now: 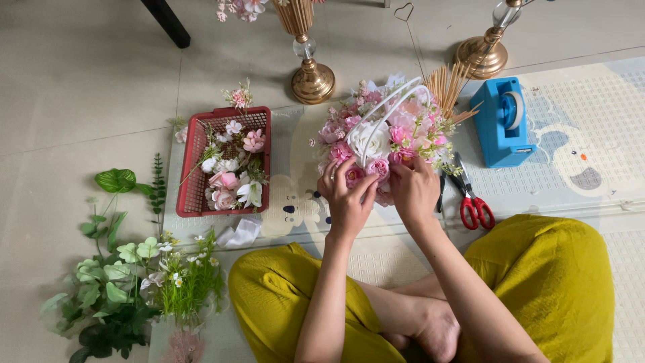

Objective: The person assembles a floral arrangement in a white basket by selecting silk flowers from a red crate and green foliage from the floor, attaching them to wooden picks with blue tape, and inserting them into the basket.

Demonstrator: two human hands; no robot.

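Note:
A flower arrangement (383, 131) of pink and white blooms with a white looped handle stands on the mat in front of me. My left hand (344, 195) pinches a pink flower at its near edge. My right hand (413, 188) presses into the blooms just to the right of it. Both hands touch the arrangement's front side. Tan sticks (447, 84) fan out of its far right side.
A red basket (191, 168) holds loose pink and white flowers at left. Green foliage (121, 282) lies on the floor beside my left knee. Red scissors (474, 205) and a blue tape dispenser (500, 124) sit at right. Two gold stands (312, 77) rise behind.

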